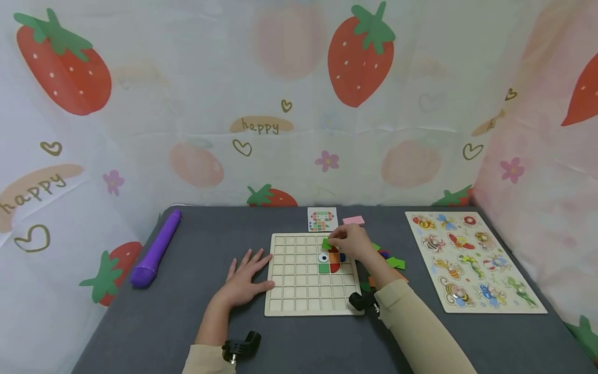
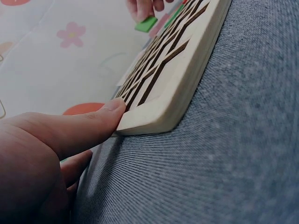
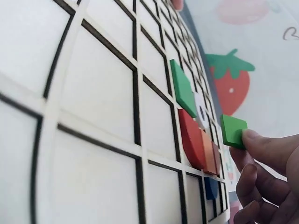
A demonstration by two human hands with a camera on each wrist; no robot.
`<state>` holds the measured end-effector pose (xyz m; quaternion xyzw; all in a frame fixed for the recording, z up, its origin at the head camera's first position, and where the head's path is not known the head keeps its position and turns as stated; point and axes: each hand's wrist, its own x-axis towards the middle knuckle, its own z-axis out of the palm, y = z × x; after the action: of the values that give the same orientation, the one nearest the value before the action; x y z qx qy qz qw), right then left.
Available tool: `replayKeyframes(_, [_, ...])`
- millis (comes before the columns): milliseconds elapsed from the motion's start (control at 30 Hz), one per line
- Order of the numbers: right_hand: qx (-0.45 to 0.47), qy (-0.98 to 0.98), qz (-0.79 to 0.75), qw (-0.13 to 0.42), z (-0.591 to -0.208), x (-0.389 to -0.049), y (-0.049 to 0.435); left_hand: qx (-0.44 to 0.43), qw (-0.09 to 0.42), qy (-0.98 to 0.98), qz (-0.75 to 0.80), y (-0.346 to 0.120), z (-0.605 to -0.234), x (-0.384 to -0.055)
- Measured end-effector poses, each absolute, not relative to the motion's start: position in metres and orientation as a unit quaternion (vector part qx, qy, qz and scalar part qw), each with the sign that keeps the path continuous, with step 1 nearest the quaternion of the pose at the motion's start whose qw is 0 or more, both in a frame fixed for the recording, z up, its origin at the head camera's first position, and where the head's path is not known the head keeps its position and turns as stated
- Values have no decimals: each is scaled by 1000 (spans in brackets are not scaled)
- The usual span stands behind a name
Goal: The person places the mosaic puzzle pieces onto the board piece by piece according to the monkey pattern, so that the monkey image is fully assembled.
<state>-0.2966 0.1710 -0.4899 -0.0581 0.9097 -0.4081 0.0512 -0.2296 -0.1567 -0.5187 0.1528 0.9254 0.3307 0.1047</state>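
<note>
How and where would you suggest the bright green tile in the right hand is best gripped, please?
I would pinch the bright green tile by the edge nearest the right hand, coming from the right in the head view, thumb and fingers on its opposite broad faces. It is thin, flat and straight-sided, so this should leave its far edge free over the grid board.
</note>
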Motion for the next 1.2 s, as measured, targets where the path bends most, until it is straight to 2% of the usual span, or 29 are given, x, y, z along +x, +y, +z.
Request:
replayKeyframes(800, [-66, 922, -375, 65, -497, -301, 150, 158, 103, 925, 331, -158, -519, -230])
replayKeyframes(1200, [-68, 917, -391, 26, -488, -287, 177, 155, 104, 924, 333, -157, -519, -228])
